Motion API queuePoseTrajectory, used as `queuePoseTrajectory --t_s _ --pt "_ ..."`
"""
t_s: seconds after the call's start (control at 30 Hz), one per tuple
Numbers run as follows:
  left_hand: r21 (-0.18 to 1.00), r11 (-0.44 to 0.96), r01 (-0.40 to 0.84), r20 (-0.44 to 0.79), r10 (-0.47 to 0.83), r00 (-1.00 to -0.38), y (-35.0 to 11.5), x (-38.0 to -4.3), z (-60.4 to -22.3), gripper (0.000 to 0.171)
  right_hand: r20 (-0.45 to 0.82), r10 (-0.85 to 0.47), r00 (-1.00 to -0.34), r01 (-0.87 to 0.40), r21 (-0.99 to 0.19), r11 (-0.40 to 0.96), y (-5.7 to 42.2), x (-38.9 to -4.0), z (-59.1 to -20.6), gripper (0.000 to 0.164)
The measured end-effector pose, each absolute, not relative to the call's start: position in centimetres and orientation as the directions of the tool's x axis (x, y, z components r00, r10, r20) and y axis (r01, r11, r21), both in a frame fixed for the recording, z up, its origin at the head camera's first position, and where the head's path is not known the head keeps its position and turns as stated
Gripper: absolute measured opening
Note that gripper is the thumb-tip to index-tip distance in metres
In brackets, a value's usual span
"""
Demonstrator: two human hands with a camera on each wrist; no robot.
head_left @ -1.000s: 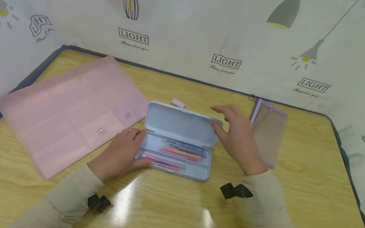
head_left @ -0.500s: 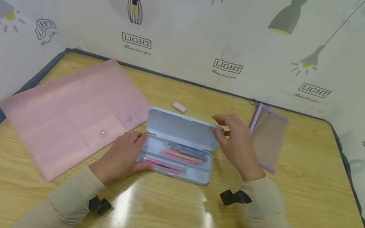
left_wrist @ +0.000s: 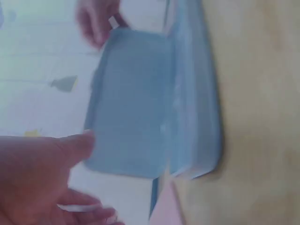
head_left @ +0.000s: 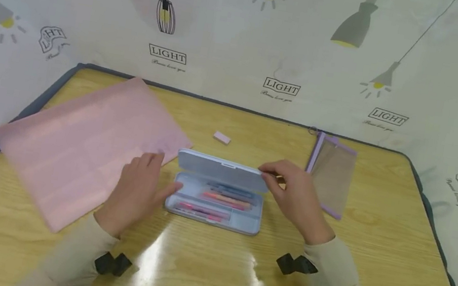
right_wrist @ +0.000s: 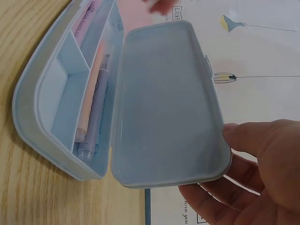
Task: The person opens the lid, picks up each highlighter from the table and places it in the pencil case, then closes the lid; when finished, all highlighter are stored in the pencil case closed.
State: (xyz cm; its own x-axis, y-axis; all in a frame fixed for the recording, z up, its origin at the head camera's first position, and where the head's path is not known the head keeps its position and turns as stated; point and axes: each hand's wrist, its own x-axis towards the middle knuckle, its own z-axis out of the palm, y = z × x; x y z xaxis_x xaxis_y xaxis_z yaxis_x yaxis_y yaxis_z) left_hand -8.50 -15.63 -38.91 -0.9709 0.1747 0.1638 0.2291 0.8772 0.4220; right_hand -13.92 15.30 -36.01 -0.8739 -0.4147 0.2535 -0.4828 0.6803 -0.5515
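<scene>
A light blue pencil case [head_left: 245, 224] lies on the table with its hinged lid [head_left: 220, 169] tilted up. Several pens and highlighters [head_left: 226, 200] fill its compartments. At the lid's right corner my right hand [head_left: 295, 201] pinches the edge; in the right wrist view, the thumb [right_wrist: 243, 136] is on the inner side and the fingers are behind. My left hand [head_left: 133, 193] is at the case's left end, fingers extended, gripping nothing. Its thumb [left_wrist: 77, 147] appears near the lid's edge in the left wrist view; whether they touch, I cannot tell.
A pink folder [head_left: 89, 146] lies flat at the left. Behind the case is a small pink eraser [head_left: 222, 137]. To the right lies a clear zip pouch [head_left: 334, 174] with purple edges. A lamp-patterned backdrop [head_left: 229, 28] surrounds the table's far edge.
The lid has tipped forward and lower over the case, with my right hand moving down along with it. My left hand has lifted off the case's left end and shifted left.
</scene>
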Motion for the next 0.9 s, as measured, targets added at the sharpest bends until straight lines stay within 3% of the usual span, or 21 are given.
queuePoseTrajectory --t_s 0.2,0.53,0.67,0.9 --pt "0.615 0.703 0.358 0.221 0.281 -0.934 -16.1 -12.0 -37.0 0.039 0.26 -0.406 -0.876 -0.48 -0.55 0.683 15.5 -13.3 -36.0 0.017" --pt "0.597 0.678 0.429 0.125 0.45 -0.884 -16.7 -12.8 -36.4 0.024 0.247 -0.467 -0.849 -0.522 -0.529 0.669 15.6 -12.1 -36.5 0.019" --pt "0.538 0.697 0.475 0.092 0.511 -0.854 -16.9 -11.5 -36.4 0.025 0.249 -0.56 -0.79 -0.605 -0.461 0.649 15.8 -10.8 -37.0 0.023" --pt "0.232 0.757 0.61 0.141 0.595 -0.791 -16.2 -8.1 -38.4 0.036 0.192 -0.715 -0.672 -0.739 -0.234 0.632 15.5 -8.6 -39.2 0.04"
